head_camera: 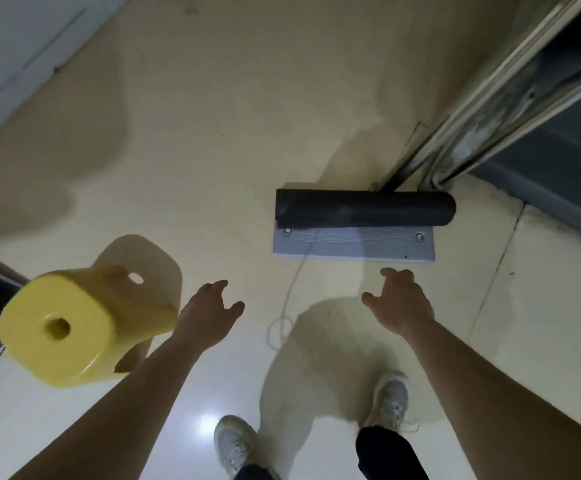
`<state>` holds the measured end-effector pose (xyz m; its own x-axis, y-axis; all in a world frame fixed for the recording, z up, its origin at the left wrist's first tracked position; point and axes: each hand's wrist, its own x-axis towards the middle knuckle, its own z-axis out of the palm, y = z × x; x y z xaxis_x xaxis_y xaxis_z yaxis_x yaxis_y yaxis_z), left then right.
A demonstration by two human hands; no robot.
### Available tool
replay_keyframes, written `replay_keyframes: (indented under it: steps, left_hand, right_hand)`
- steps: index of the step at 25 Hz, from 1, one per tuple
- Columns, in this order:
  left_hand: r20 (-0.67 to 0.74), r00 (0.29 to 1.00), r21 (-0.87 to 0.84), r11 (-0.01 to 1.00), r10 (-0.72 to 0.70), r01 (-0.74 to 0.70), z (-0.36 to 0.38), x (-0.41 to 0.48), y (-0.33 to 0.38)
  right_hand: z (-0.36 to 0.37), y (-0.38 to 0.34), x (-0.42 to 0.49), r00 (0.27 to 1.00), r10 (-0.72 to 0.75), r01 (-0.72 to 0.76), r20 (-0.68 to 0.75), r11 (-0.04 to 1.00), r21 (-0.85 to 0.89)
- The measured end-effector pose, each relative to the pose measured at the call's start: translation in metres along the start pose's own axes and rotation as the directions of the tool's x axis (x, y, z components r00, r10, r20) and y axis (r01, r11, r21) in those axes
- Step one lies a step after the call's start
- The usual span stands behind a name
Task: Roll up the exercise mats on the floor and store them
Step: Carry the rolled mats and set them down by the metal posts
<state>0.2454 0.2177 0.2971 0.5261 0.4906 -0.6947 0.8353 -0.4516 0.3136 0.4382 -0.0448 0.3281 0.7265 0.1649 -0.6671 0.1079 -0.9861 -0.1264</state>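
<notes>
- The glossy cream tiled floor (pixel 233 109) fills most of the view. It shows soft shadows, thin grout lines at the right and a bright glare spot near the bottom.
- A worn metal sliding-door track and frame (pixel 483 133) runs diagonally down from the upper right corner, with a dark grey panel (pixel 559 161) behind it.
- A pale white wall surface (pixel 15 46) takes up the upper left corner. It is blurred, and its details cannot be made out.
- The dark, mostly rolled foam exercise mat (pixel 365 208) lies on the floor at centre right, its far end touching the foot of the door track. A short grey flat strip (pixel 353 245) of it is still unrolled on the near side.
- A yellow plastic stool (pixel 60 327) with a round hole in its seat stands at the left — well apart from the mat.
- The left hand (pixel 209 313) and right hand (pixel 401 299) reach forward on bare arms, fingers spread loosely and holding nothing. The right hand is just short of the mat's flat edge.
- Two grey sneakers (pixel 391 398) stand below dark trouser cuffs.
- A thin pale cord (pixel 287 299) trails from the flat strip and loops on the floor between the hands.
- Two small metal eyelets (pixel 287 231) sit near the strip's corners — one at each end.
</notes>
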Motion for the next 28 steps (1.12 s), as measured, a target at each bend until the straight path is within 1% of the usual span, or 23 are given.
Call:
replay_keyframes:
  steps: [2,4,6,8,11,13,15,17,18,19,21,22,23,25,26,27,28]
  left_hand:
    - [0.011,1.000,0.043,0.999,0.013,-0.013,0.036,0.015,0.045]
    - [-0.009,1.000,0.079,0.997,0.018,-0.018,0.071,0.038,0.090]
    - [-0.035,0.998,0.110,0.993,0.049,-0.045,0.101,0.073,0.131]
    - [-0.075,0.989,0.161,0.981,0.124,-0.110,0.139,0.124,0.169]
    - [-0.154,0.943,0.297,0.924,0.294,-0.240,0.187,0.221,0.212]
    - [-0.182,0.893,0.415,0.856,0.411,-0.309,0.205,0.291,0.234]
    - [-0.208,0.863,0.480,0.817,0.459,-0.319,0.211,0.354,0.246]
    - [-0.239,0.862,0.491,0.822,0.447,-0.289,0.228,0.400,0.243]
    - [-0.274,0.845,0.495,0.821,0.459,-0.285,0.240,0.411,0.237]
    - [-0.331,0.810,0.500,0.818,0.483,-0.284,0.251,0.412,0.231]
    - [-0.469,0.718,0.494,0.826,0.515,-0.270,0.266,0.400,0.222]
    - [-0.505,0.693,0.479,0.835,0.514,-0.270,0.269,0.392,0.219]
    - [-0.509,0.695,0.462,0.843,0.507,-0.277,0.272,0.383,0.215]
    - [-0.483,0.722,0.423,0.854,0.496,-0.304,0.280,0.366,0.199]
    - [-0.483,0.717,0.386,0.857,0.503,-0.342,0.284,0.359,0.189]
    - [-0.500,0.707,0.319,0.865,0.500,-0.386,0.287,0.351,0.179]
    - [-0.525,0.709,0.232,0.881,0.470,-0.413,0.290,0.346,0.171]
  right_hand:
    - [0.000,0.059,0.029,0.998,0.055,-0.056,0.024,0.998,0.038]
    - [-0.001,0.107,0.068,0.997,0.076,-0.078,0.034,0.995,0.067]
    - [0.003,0.135,0.113,0.999,0.039,-0.041,0.031,0.997,0.069]
    - [0.019,0.152,0.173,0.999,-0.035,0.034,0.010,0.998,0.058]
    - [0.053,0.149,0.279,0.988,-0.148,0.149,-0.039,0.989,0.022]
    - [0.065,0.135,0.353,0.968,-0.220,0.218,-0.122,0.976,-0.028]
    - [0.064,0.116,0.416,0.922,-0.301,0.277,-0.245,0.953,-0.126]
    - [0.070,0.104,0.466,0.882,-0.352,0.304,-0.314,0.933,-0.195]
    - [0.078,0.102,0.479,0.873,-0.361,0.307,-0.328,0.929,-0.207]
    - [0.089,0.103,0.484,0.863,-0.362,0.297,-0.353,0.928,-0.227]
    - [0.112,0.111,0.471,0.820,-0.353,0.238,-0.451,0.926,-0.293]
    - [0.120,0.118,0.459,0.800,-0.353,0.223,-0.485,0.926,-0.304]
    - [0.124,0.126,0.445,0.792,-0.364,0.237,-0.491,0.923,-0.303]
    - [0.127,0.149,0.425,0.790,-0.379,0.263,-0.483,0.920,-0.292]
    - [0.127,0.164,0.421,0.801,-0.333,0.227,-0.498,0.938,-0.262]
    - [0.126,0.182,0.421,0.814,-0.226,0.148,-0.535,0.971,-0.186]
    - [0.124,0.202,0.425,0.818,-0.064,0.043,-0.572,0.998,-0.050]
